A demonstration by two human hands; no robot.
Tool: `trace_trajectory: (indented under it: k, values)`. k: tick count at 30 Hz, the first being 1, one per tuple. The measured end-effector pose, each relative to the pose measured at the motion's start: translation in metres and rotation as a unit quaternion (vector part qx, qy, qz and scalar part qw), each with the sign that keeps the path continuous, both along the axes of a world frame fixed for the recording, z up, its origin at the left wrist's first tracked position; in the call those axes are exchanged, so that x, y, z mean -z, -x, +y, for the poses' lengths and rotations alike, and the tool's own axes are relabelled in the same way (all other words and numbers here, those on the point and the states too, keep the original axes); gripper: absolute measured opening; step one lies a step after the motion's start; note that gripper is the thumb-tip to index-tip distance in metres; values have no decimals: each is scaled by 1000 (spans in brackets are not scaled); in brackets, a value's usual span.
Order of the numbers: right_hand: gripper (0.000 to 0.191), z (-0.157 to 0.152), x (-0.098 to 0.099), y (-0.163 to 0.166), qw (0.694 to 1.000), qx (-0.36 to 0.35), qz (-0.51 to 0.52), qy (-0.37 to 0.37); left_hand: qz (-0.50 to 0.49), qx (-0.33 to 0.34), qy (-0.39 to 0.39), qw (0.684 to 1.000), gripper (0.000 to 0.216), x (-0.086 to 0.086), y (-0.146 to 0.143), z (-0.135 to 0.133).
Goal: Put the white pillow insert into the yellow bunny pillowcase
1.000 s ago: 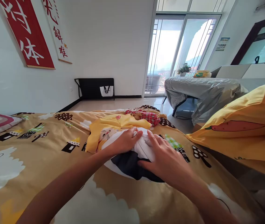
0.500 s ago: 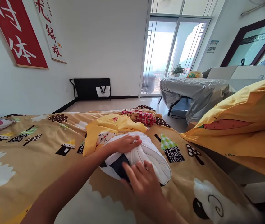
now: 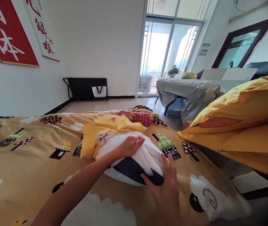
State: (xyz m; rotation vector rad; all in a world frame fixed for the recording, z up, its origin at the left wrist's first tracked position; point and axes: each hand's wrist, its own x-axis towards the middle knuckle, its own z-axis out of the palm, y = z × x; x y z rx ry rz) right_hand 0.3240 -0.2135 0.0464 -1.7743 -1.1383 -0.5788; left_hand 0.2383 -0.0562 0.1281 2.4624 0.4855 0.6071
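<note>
A plump white pillow [image 3: 114, 138] with a dark navy side panel [image 3: 130, 169] lies on the patterned bed cover. Its far left part is covered by a yellow pillowcase [image 3: 110, 122] bearing a printed cat face. On top of the pillow, my left hand [image 3: 132, 146] has its fingers closed on the white fabric, which bunches into folds beside it. My right hand [image 3: 164, 179] spreads around the pillow's right end, thumb against the navy panel and fingers apart along the white edge.
Behind the pillow lies a red plaid bundle [image 3: 143, 118]. A yellow cushion [image 3: 232, 125] with a carrot print rises at the right. Farther back stand a table [image 3: 188, 86] under silvery plastic and a folded black frame [image 3: 82, 88] against the wall.
My right hand has moved right, from above the navy panel to the pillow's right end, with its fingers spread. More navy panel shows now. My left hand stays on the white fabric.
</note>
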Motion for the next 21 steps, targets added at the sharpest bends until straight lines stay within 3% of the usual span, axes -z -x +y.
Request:
trace_trajectory:
  k: [2, 5, 9, 12, 16, 19, 21]
  values:
    - [87, 9, 2, -1, 999, -38, 21, -11, -30, -33, 72, 996, 44, 7, 3, 10]
    - [98, 36, -13, 0, 997, -69, 34, 7, -77, -123, 182, 972, 48, 22, 11, 34]
    - [87, 72, -40, 4, 979, -143, 49, 139, -126, -186, 209, 952, 47, 40, 26, 56]
    - [68, 83, -48, 3, 944, -221, 71, 234, -128, -206, 192, 951, 46, 40, 43, 50]
    - [51, 81, -48, -6, 910, -291, 79, 283, -113, -167, 100, 975, 41, 29, 79, 33]
    - [47, 80, -50, -10, 906, -293, 79, 294, -118, -222, 5, 968, 39, 31, 108, 39]
    - [45, 82, -53, -9, 906, -291, 72, 299, -60, -263, -76, 960, 31, 40, 120, 52]
